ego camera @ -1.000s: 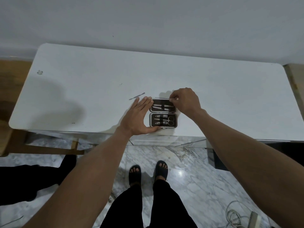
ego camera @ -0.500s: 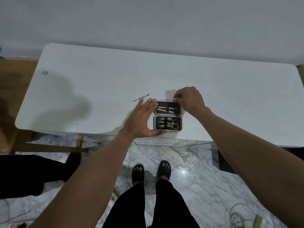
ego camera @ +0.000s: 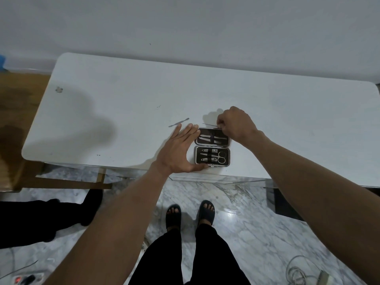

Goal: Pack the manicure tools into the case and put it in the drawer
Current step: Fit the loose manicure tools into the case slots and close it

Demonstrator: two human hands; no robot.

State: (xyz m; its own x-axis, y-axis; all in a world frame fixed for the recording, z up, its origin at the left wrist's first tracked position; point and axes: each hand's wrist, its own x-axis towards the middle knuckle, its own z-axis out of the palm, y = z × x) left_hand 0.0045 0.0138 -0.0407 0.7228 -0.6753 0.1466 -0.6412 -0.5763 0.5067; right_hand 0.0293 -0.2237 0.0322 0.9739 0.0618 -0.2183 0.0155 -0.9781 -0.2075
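An open manicure case point(ego camera: 212, 148) lies flat near the front edge of the white table point(ego camera: 123, 112), dark lining up, with several metal tools strapped in both halves. My left hand point(ego camera: 181, 151) rests flat against the case's left side, fingers straight, thumb along its front edge. At the case's far edge my right hand point(ego camera: 236, 124) pinches a thin metal tool point(ego camera: 209, 124), which points left. Another slim metal tool point(ego camera: 178, 122) lies loose on the table, just beyond my left fingertips.
A wall runs behind the table. Below the front edge are a marble floor, my sandalled feet point(ego camera: 190, 214), a wooden piece point(ego camera: 22, 112) on the left, another person's dark leg point(ego camera: 45, 217), a power strip point(ego camera: 26, 279) and cables point(ego camera: 302, 272).
The view has shifted a little. My right hand has edged nearer over the case's far half with the thin tool. The left hand stays against the case.
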